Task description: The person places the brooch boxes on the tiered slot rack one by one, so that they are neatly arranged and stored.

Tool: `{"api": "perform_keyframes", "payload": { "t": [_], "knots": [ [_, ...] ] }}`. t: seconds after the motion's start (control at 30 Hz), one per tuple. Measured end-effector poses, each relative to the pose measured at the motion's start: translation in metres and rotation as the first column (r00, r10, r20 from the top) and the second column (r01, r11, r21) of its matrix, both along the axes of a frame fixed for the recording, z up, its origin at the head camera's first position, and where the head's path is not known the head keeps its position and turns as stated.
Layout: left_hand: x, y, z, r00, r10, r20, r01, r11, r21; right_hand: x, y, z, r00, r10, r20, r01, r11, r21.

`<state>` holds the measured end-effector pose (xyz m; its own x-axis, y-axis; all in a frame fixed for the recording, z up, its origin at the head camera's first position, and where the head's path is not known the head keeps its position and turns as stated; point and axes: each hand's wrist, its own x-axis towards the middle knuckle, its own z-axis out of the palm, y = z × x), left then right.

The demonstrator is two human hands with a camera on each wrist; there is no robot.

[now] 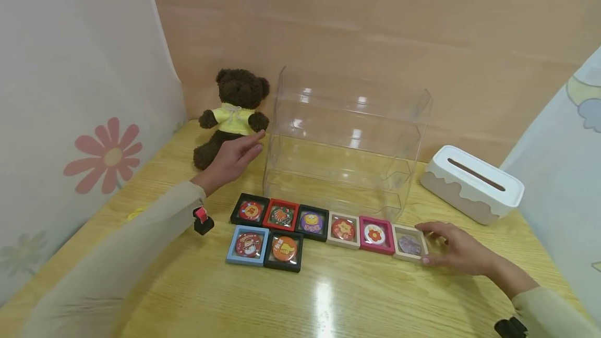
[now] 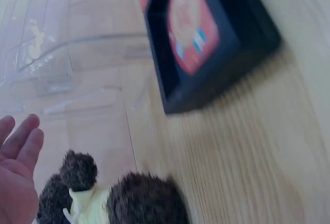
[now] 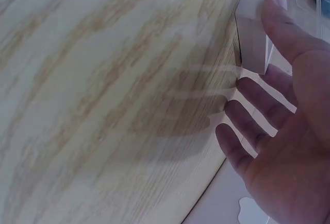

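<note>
My left hand, fingers stretched out, is beside the left side of a clear tiered display rack, in front of a brown teddy bear. At the right, my right hand holds a cream square frame by its right corners, thumb at the front and index finger at the back. That frame contains a greyish-purple item and lies at the end of a row of framed round badges. In the right wrist view, the thumb overlaps the pale frame side and the other fingers are spread loosely.
The row includes black, red and magenta frames in front of the rack. A blue frame and a black frame lie nearer. A white-and-beige tissue box stands at the right. Printed cloths hang around the wooden table.
</note>
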<state>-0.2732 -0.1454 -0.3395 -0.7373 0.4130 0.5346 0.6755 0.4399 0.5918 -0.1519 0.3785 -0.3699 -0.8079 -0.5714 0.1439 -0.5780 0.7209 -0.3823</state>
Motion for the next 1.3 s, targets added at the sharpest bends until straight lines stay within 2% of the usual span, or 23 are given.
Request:
{"api": "perform_keyframes", "payload": {
  "t": [0.13, 0.2, 0.33, 0.43, 0.6, 0.67, 0.8, 0.93, 1.0, 1.07, 1.17, 1.23, 1.3],
  "knots": [
    [0.001, 0.012, 0.002, 1.0, 0.002, 0.02, -0.005, 0.985, 0.172, 0.001, 0.002, 0.0, 0.998, -0.051, 0.019, 0.052, 0.998, -0.044],
    [0.001, 0.018, 0.002, 1.0, -0.001, 0.027, -0.005, 0.974, 0.226, 0.004, 0.004, -0.001, 0.996, -0.084, 0.007, 0.084, 0.993, -0.077],
    [0.001, 0.027, 0.001, 1.0, -0.016, 0.022, 0.009, 0.954, 0.301, 0.01, 0.01, -0.002, 0.992, -0.109, -0.062, 0.097, 0.982, -0.16],
    [0.008, 0.034, 0.006, 0.999, -0.022, 0.028, 0.012, 0.946, 0.325, 0.014, 0.014, 0.002, 0.989, -0.125, -0.079, 0.104, 0.97, -0.222],
    [0.029, 0.043, 0.021, 1.0, -0.007, 0.031, -0.003, 0.947, 0.321, 0.018, 0.021, 0.016, 0.99, -0.139, -0.039, 0.121, 0.945, -0.305],
    [0.03, 0.045, 0.021, 1.0, -0.006, 0.025, -0.002, 0.945, 0.327, 0.018, 0.025, 0.026, 0.988, -0.144, -0.047, 0.122, 0.938, -0.323],
    [0.032, 0.046, 0.022, 1.0, 0.006, 0.019, -0.012, 0.938, 0.345, 0.015, 0.023, 0.053, 0.977, -0.213, -0.03, 0.19, 0.919, -0.344],
    [0.035, 0.043, 0.026, 0.999, 0.027, 0.039, -0.04, 0.929, 0.368, 0.004, 0.012, 0.079, 0.969, -0.234, 0.077, 0.243, 0.862, -0.444],
    [0.036, 0.041, 0.027, 0.997, 0.031, 0.065, -0.053, 0.927, 0.373, -0.003, 0.005, 0.09, 0.972, -0.196, 0.13, 0.235, 0.817, -0.527],
    [0.037, 0.04, 0.029, 0.995, 0.027, 0.093, -0.061, 0.923, 0.379, -0.012, -0.004, 0.099, 0.974, -0.145, 0.174, 0.222, 0.758, -0.614],
    [0.038, 0.039, 0.029, 0.99, 0.029, 0.136, -0.079, 0.922, 0.379, -0.027, -0.02, 0.113, 0.972, -0.086, 0.218, 0.217, 0.684, -0.697],
    [0.039, 0.038, 0.029, 0.986, 0.032, 0.165, -0.093, 0.921, 0.377, -0.037, -0.032, 0.123, 0.97, -0.073, 0.231, 0.222, 0.655, -0.723],
    [0.039, 0.037, 0.029, 0.982, 0.037, 0.186, -0.105, 0.923, 0.371, -0.048, -0.046, 0.132, 0.971, -0.073, 0.226, 0.219, 0.646, -0.731]
  ]
}}
